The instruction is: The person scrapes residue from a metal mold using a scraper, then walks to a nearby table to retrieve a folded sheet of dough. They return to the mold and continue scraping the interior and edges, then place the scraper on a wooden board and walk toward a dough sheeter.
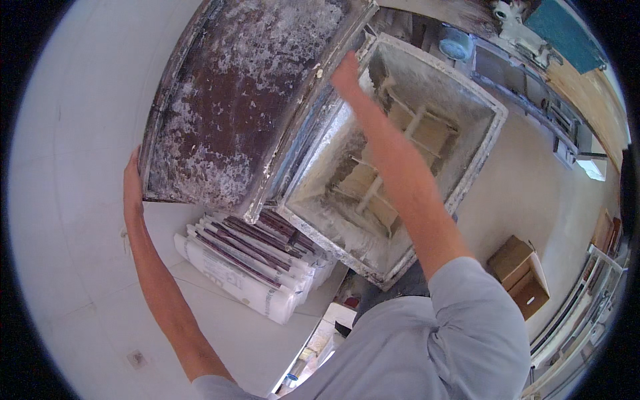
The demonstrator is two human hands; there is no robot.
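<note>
A large brown lid (233, 113) with raised edges and crusted white powder is tilted up at the upper left. Around its lower left edge my left hand (133, 180) is closed, the fingertips mostly out of sight behind it. Across the open machine, my right hand (346, 75) grips the lid's right rim near the top; its fingers are partly hidden. Just right of the lid stands a rectangular powder-coated trough (483, 140). Inside lie a shaft with thin arms (373, 190) and pale powder.
White bags holding brown folded sheets (240, 280) are stacked beneath the lid, by the white wall (67, 200). A cardboard box (520, 277) sits on the floor at right. A blue container (455, 44) and a wooden bench (593, 93) are at the far right.
</note>
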